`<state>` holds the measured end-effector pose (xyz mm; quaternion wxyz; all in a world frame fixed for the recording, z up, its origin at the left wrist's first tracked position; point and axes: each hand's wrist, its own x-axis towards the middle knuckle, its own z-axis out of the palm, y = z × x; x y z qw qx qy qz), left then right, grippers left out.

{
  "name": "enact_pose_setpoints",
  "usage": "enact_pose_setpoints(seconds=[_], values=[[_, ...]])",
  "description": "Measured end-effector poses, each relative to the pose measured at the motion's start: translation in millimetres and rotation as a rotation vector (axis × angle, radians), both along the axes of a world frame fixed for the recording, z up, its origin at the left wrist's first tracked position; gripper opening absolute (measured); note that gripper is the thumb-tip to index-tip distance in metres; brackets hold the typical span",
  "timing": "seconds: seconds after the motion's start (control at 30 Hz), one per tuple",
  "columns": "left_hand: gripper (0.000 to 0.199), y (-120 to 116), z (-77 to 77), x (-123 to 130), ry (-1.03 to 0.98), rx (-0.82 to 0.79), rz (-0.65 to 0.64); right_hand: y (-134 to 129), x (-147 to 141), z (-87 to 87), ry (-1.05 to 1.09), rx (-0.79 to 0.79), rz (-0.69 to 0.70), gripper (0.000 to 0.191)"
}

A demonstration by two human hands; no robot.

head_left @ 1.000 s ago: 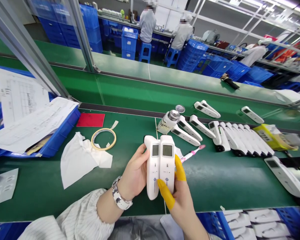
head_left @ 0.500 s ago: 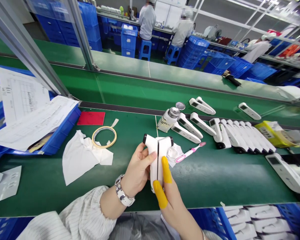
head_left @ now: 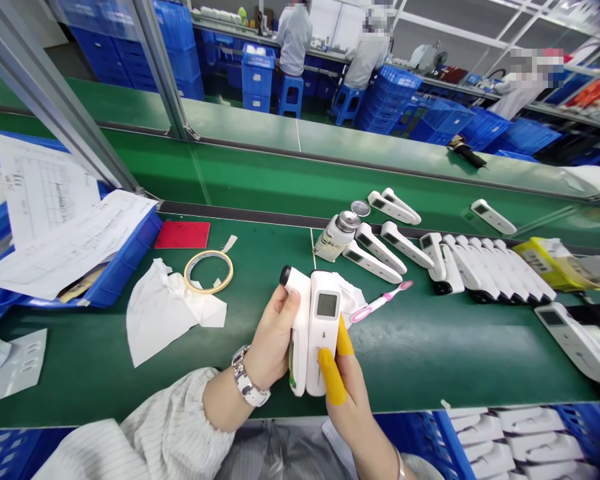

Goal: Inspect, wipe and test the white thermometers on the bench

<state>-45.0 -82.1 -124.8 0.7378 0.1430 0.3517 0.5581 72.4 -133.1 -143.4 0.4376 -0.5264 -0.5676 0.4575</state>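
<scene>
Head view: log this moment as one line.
left hand: holds side-turned device | right hand: holds display-visible device | nearby: toothbrush, bottle

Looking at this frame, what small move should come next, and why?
Probably roll the white device in the left grip until its front faces the wearer: it sits turned, no display visible, while the second device, in the right grip, shows its screen.

White devices [head_left: 324,327], grey screen [head_left: 327,305], yellow finger covers [head_left: 334,381], green table [head_left: 410,360], red card [head_left: 183,235], striped white sleeve [head_left: 177,413], blue crates [head_left: 257,81]
</scene>
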Motion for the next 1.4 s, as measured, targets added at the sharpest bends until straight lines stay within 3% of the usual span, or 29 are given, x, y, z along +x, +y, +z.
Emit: enact_pose_setpoints(seconds=[0.17,0.37,0.57,0.67,0.8,0.87,0.97,1.07,1.27,1.4], values=[[0.039,-3.8,0.3,-0.8,0.031,0.044,0.062,-1.6,-2.5,1.1,0.073,-0.045,0.041,0.063],[0.061,-6.9,1.6,-1.9,0.015,0.045,0.060,-2.0,-1.8,1.2,0.039,0.036,0.067,0.059],[0.060,-5.4,1.2,-3.3,0.025,0.083,0.072,-0.9,-0.4,2.9,-0.066,0.016,0.090,0.062],[0.061,-4.3,2.2,-4.1,-0.010,0.125,0.056,-2.6,2.5,-2.3,-0.078,0.035,0.054,0.054],[0.068,-3.4,4.2,-5.7,-0.079,0.124,-0.022,-2.5,3.6,-7.1,0.079,-0.020,-0.089,0.042],[0.072,-2.6,4.5,-6.3,-0.097,0.121,-0.040,1.8,3.4,-3.7,0.233,-0.056,-0.101,0.049],[0.065,-0.8,3.7,-6.6,-0.112,0.107,-0.087,10.9,5.2,6.3,0.388,-0.094,-0.081,0.059],[0.048,1.3,2.2,-6.0,-0.120,0.101,-0.159,16.5,10.2,12.8,0.410,-0.182,-0.088,0.053],[0.040,4.9,1.0,-7.0,-0.132,0.079,-0.198,15.5,21.1,5.4,0.565,-0.257,-0.225,0.036],[0.039,6.6,-0.1,-9.1,-0.133,0.061,-0.198,16.6,23.2,4.7,0.628,-0.247,-0.216,0.029]])
